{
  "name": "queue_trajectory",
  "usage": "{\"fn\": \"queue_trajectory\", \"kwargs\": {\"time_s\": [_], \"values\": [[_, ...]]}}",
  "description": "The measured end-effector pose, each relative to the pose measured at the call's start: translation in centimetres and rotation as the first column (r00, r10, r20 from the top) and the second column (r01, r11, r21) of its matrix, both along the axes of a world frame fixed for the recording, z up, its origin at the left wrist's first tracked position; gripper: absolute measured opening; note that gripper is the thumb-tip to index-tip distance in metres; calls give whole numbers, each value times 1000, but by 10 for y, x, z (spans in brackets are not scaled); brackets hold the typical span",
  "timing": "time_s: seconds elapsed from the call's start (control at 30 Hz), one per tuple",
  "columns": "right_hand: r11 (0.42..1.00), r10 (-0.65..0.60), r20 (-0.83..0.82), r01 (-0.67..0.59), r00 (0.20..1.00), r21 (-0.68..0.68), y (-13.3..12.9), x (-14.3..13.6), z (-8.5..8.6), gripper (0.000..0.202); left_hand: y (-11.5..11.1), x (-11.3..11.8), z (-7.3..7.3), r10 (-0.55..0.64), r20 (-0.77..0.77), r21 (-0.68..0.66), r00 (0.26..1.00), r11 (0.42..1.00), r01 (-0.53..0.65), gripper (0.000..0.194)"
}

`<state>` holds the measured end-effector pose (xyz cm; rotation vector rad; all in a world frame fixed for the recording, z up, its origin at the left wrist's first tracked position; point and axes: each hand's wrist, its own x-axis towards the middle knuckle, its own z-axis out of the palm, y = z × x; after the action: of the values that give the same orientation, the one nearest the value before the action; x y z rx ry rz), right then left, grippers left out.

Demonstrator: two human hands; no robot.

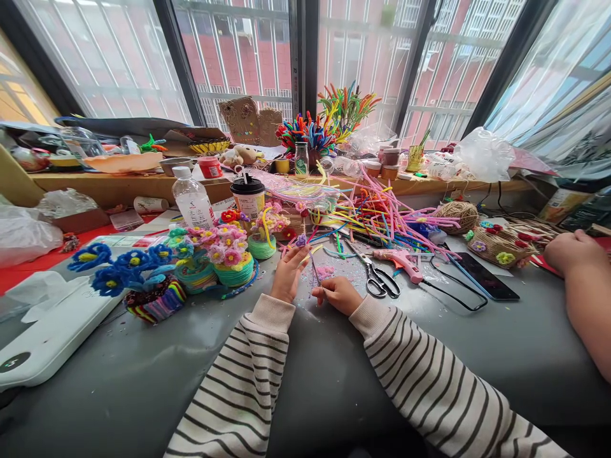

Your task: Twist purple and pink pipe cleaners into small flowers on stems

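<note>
My left hand [287, 275] pinches a small purple pipe-cleaner flower [300, 240] between thumb and fingers, a little above the table. Closed around a thin, pointed metal tool [316, 270] is my right hand [340, 295]; the tool's tip points up toward the flower, and its handle is hidden by the fingers. Whether the tip touches the flower, I cannot tell. Behind my hands lies a patch of pink fuzz [326, 272] on the grey table [315, 381]. Black-handled scissors [379, 280] and a pink glue gun [403, 262] lie right of my right hand.
Pipe-cleaner flower pots [233, 270] and a blue-flowered one [155, 299] stand at left, near a white device [52, 331]. Loose pipe cleaners [382, 210] pile up behind. A phone [487, 277], a twine ball [456, 216], a decorated basket [499, 245] and another person's arm [585, 292] are at right.
</note>
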<state>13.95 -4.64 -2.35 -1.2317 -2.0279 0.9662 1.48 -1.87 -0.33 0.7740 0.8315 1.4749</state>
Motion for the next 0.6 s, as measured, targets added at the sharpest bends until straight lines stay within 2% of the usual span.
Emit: {"fn": "queue_trajectory", "kwargs": {"time_s": [0.1,0.33,0.6], "values": [[1000,-3,2,3,1000,5,0,0,0,56,-1,1,2,24,-1,-11,1000,1000,-25,14],[994,108,6,-108,994,-7,0,1,3,65,-2,1,1,-13,-28,-9,1000,1000,13,15],[1000,4,-22,-4,1000,-10,2,0,-1,56,0,0,0,11,-14,-11,1000,1000,-11,14]]}}
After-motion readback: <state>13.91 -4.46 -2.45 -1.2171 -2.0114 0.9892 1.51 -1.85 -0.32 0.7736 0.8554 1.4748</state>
